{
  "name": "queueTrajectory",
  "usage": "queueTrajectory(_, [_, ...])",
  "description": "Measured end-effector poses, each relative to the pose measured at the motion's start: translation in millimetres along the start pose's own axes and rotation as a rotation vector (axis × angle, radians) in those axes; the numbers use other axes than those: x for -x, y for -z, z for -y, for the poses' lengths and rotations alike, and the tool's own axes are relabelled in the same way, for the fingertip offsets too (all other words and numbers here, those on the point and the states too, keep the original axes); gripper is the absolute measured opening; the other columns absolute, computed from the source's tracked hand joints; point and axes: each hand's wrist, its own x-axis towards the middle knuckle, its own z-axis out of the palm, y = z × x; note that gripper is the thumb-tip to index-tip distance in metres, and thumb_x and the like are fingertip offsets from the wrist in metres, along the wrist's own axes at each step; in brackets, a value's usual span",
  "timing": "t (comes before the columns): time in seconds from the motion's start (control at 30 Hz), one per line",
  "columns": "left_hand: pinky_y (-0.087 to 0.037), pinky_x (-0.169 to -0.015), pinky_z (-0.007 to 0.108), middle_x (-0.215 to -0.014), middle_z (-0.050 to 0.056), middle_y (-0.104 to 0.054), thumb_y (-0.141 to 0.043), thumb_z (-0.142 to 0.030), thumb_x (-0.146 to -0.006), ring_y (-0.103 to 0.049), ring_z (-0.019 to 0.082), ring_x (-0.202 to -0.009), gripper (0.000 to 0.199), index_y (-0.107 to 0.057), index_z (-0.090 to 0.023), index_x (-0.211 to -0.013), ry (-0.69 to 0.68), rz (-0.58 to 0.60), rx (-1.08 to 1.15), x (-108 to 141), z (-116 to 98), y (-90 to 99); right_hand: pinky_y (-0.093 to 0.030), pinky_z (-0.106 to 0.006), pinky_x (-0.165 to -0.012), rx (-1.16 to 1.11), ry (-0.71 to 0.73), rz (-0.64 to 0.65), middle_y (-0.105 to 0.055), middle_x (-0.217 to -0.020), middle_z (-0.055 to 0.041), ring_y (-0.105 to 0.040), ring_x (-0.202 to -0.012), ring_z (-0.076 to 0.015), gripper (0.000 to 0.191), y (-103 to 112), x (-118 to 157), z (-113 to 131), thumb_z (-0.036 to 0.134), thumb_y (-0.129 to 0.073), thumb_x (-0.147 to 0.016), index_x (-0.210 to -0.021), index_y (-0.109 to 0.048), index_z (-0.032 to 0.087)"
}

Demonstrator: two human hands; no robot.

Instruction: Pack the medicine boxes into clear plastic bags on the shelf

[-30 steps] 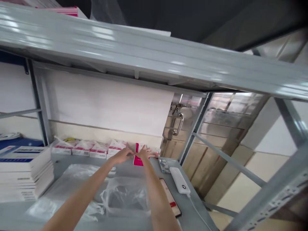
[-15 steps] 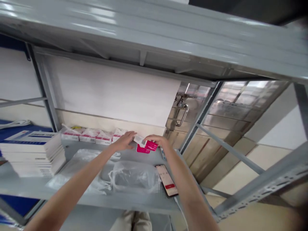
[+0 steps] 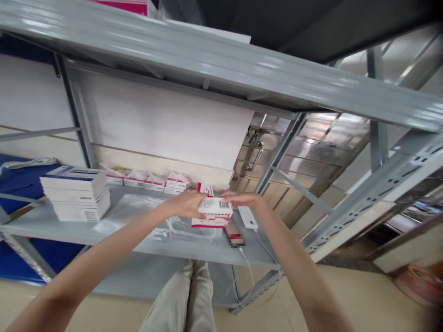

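Observation:
My left hand (image 3: 188, 204) is closed around the left end of a pink-and-white carton (image 3: 216, 208) with a barcode on its upper face. Below that face is a pink-and-white printed side; whether this belongs to a second carton I cannot tell. At the carton's far right corner, my right hand (image 3: 239, 198) grips with its fingers, which are partly hidden. Just behind stands another pink-and-white carton (image 3: 206, 188). Clear plastic bags (image 3: 133, 210) lie on the grey shelf (image 3: 131, 242) beneath my left forearm.
White boxes (image 3: 78, 196) are stacked at the left. Several pink-and-white cartons (image 3: 154, 181) line the back. A phone (image 3: 235, 236) and a white power bank (image 3: 247, 217) with cables lie at the right. A metal beam (image 3: 214, 60) crosses above.
The white paper and pink packets between my hands are out of sight. Both hands now hold a pink-and-white carton, nearer to me. The view has shifted, showing more floor and the white power bank.

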Motion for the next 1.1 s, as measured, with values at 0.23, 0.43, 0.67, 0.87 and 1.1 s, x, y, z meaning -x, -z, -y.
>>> queueTrajectory(0.23, [-0.048, -0.072, 0.033, -0.097, 0.014, -0.07, -0.068, -0.034, -0.07, -0.067, 0.031, -0.09, 0.041, -0.062, -0.014, -0.105, 0.034, 0.075, -0.162, 11, 14, -31.9, -0.047, -0.029, -0.079, 0.52, 0.2, -0.092, -0.069, -0.105, -0.005, -0.061, -0.094, -0.0223, 0.048, -55, -23, -10, 0.032, -0.078, -0.062, -0.106, -0.067, 0.016])
queueTrajectory(0.43, [-0.049, -0.076, 0.033, -0.112, 0.013, -0.066, -0.068, -0.032, -0.074, -0.063, 0.028, -0.099, 0.046, -0.057, -0.014, -0.115, 0.022, -0.016, -0.17, 10, 32, -77.0, -0.047, -0.03, -0.075, 0.761, 0.11, -0.367, -0.07, -0.107, -0.0089, -0.064, -0.093, -0.0258, 0.052, -87, -35, -33, 0.025, -0.076, -0.062, -0.113, -0.066, 0.018])
queueTrajectory(0.67, [-0.023, -0.112, 0.048, -0.137, 0.014, -0.049, -0.074, -0.029, -0.072, -0.041, 0.029, -0.129, 0.061, -0.05, -0.019, -0.127, -0.109, -0.205, -0.251, 8, 50, -120.1, -0.044, -0.035, -0.086, 0.879, -0.005, -0.518, -0.066, -0.119, -0.0101, -0.06, -0.108, -0.0306, 0.05, -109, -43, -60, 0.028, -0.066, -0.076, -0.125, -0.057, 0.022])
queueTrajectory(0.87, [-0.023, -0.11, 0.052, -0.147, 0.014, -0.038, -0.08, -0.022, -0.065, -0.036, 0.033, -0.135, 0.082, -0.041, -0.028, -0.137, -0.05, -0.183, -0.163, 15, 68, -133.5, -0.037, -0.042, -0.099, 0.967, -0.024, -0.505, -0.054, -0.137, -0.0069, -0.048, -0.125, -0.0317, 0.054, -127, -56, -85, 0.023, -0.051, -0.082, -0.135, -0.046, 0.028])
queueTrajectory(1.1, [-0.042, -0.093, 0.04, -0.128, 0.013, -0.052, -0.066, -0.015, -0.078, -0.048, 0.029, -0.12, 0.052, -0.051, -0.024, -0.126, 0.131, -0.113, -0.07, 19, 84, -126.0, -0.036, -0.037, -0.103, 1.041, 0.037, -0.484, -0.05, -0.14, -0.0101, -0.048, -0.124, -0.0287, 0.048, -128, -71, -98, 0.018, -0.047, -0.084, -0.132, -0.048, 0.021])
